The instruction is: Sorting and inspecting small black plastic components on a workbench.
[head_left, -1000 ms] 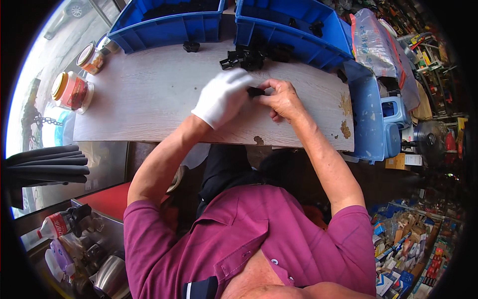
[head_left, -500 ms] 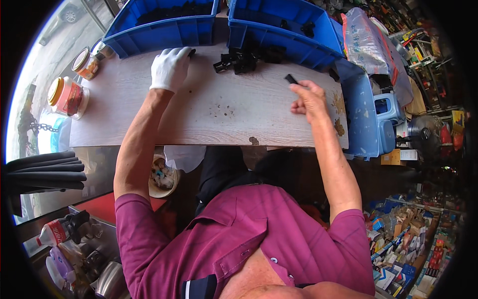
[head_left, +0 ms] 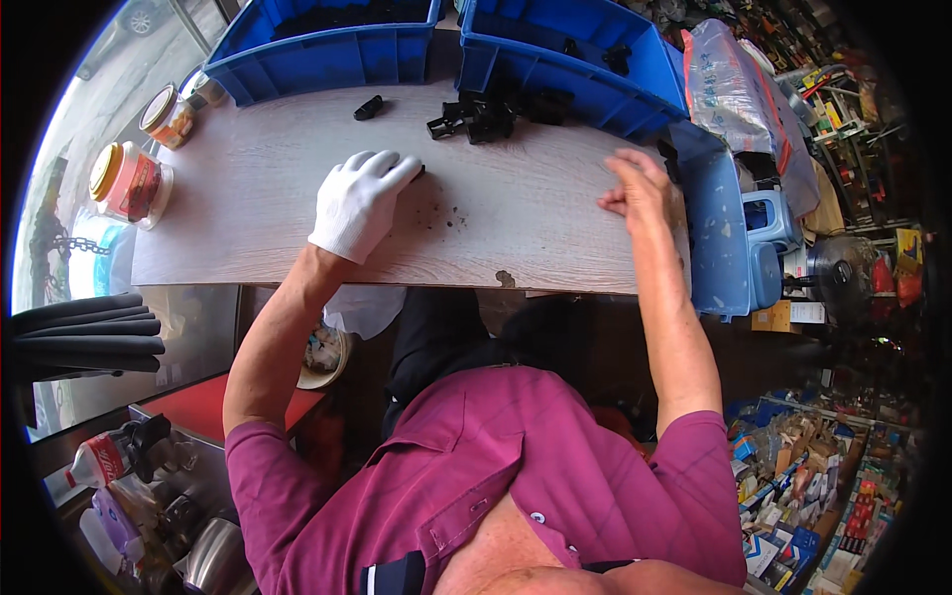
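While left hand (head_left: 362,203) is near dark specks (head_left: 455,209), right hand (head_left: 643,188) apart.

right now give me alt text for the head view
White-gloved left hand beside a small dark piece, blurred bare right hand, both over a pale table; black parts and two blue bins sit along its far side.

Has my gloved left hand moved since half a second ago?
Yes. Judged against the left blue bin, the gloved left hand has come away from it, toward the near edge of the table and slightly right.
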`<state>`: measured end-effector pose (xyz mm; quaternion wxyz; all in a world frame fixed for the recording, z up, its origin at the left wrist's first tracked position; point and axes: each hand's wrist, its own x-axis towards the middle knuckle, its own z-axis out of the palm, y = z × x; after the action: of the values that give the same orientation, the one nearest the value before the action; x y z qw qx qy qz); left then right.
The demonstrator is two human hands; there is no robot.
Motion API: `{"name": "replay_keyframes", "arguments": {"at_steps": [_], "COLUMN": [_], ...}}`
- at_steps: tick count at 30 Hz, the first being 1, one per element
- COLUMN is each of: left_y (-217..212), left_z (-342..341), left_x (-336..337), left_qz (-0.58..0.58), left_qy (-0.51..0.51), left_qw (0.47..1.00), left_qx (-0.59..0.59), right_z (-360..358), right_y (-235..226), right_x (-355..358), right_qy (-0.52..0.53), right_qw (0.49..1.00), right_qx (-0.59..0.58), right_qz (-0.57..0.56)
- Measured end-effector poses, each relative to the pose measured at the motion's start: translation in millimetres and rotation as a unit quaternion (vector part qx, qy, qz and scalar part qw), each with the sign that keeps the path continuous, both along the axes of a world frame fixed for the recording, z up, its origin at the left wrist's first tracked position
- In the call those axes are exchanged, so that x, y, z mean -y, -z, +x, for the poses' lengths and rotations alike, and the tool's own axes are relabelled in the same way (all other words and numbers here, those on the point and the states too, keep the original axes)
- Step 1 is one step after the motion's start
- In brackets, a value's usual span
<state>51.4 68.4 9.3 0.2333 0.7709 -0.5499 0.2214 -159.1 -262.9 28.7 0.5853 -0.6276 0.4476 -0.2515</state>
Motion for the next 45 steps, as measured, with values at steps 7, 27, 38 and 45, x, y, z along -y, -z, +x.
{"name": "replay_keyframes", "arguments": {"at_steps": [7,27,38,45], "left_y": [16,2,8,17], "left_z": [10,-35,-34,-32], "left_x": [13,5,5,-1], "left_qz": [0.004,0.011,-0.004,-0.109], "left_qy": [-0.086,0.014,0.008,-0.011], "left_qw": [0.992,0.997,0.997,0.979], "left_qx": [-0.087,-0.069,-0.082,-0.172], "right_z": [64,117,131,86], "right_y": [-4,-4,0,-19], "right_x": [-63,-90,-107,-102], "right_qy": [-0.210,-0.196,-0.153,-0.275], "right_qw": [0.974,0.964,0.973,0.949], "right_qx": [-0.042,-0.109,-0.122,-0.136], "right_qz": [-0.069,-0.145,-0.119,-0.065]}}
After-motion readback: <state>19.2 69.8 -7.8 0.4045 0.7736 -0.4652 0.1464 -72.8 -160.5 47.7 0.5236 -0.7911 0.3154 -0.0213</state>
